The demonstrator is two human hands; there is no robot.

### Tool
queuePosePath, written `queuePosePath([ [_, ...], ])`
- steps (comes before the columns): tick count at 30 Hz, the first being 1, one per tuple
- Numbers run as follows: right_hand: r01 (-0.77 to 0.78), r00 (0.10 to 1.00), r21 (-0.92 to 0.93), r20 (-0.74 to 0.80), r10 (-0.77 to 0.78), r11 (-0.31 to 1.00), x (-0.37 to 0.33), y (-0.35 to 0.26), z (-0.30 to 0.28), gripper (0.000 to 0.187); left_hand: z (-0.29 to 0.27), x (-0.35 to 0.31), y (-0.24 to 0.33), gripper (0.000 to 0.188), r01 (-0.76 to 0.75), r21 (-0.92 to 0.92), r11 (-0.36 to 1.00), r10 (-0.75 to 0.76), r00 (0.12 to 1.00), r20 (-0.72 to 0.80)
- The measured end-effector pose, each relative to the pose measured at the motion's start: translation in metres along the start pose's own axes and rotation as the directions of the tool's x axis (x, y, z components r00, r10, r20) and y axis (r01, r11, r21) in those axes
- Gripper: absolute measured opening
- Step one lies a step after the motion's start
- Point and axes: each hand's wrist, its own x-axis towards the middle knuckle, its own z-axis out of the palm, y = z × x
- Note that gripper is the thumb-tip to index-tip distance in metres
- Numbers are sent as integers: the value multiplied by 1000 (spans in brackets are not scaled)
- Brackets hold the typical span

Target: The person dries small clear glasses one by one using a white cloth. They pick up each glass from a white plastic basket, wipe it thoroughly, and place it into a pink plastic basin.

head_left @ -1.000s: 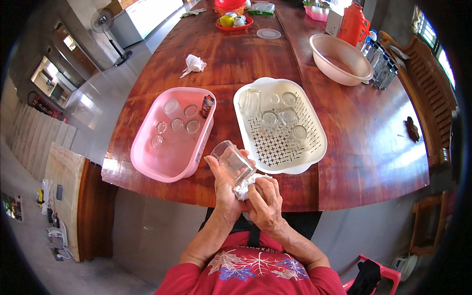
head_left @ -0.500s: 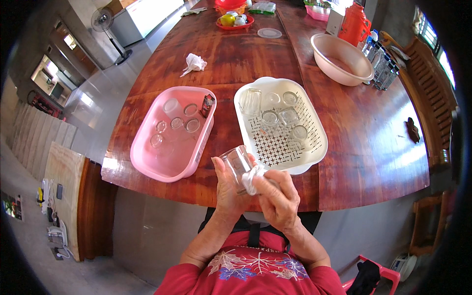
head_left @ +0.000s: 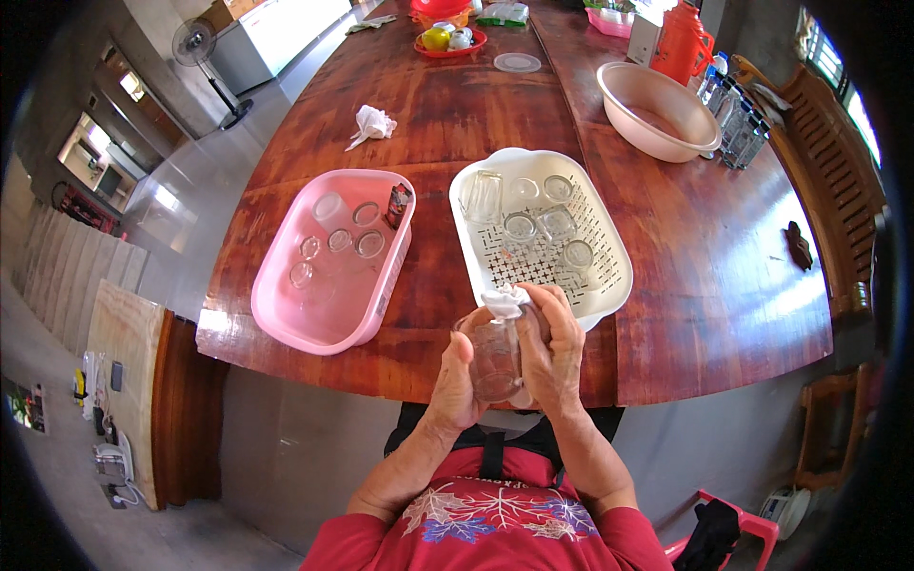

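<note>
Just past the table's front edge, a clear glass jar (head_left: 494, 357) is held in my left hand (head_left: 452, 388), fingers curled round its side. My right hand (head_left: 554, 347) grips a crumpled white cloth (head_left: 506, 302), which covers the jar's far end. Both hands are closed, and the right one also touches the jar's side. Beyond them stands a white slotted basket (head_left: 624, 276) with several pieces of clear glassware in it. To its left, a pink basin (head_left: 262, 290) holds several round clear pieces, a frosted cup (head_left: 329, 207) and a dark packet (head_left: 397, 206).
A crumpled white tissue (head_left: 372, 125) lies behind the pink basin. At the back right are a wide pale basin (head_left: 657, 112), a red thermos flask (head_left: 683, 43) and several bottles (head_left: 738, 124). A flat clear lid (head_left: 517, 63) and a red fruit plate (head_left: 450, 49) sit farther back.
My right hand has moved up with the cloth, from the jar's side to its far end. The jar has turned more upright in view and come slightly nearer to me.
</note>
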Motion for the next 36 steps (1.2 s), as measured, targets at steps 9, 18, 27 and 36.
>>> queuePosePath([
  [9,491,871,-194,127,-475,849,-36,-12,1,27,-9,12,9,70,-153,206,966,162,987,-25],
  [18,345,936,-81,102,-337,935,-31,-16,-4,30,-15,0,8,87,-182,188,965,158,978,135],
  [27,139,854,-37,511,-101,990,4,-18,-44,32,-15,-4,39,75,-231,664,711,52,959,277],
  [36,481,745,-197,605,-280,854,12,-19,-36,22,-12,3,39,70,-436,887,150,264,883,389],
])
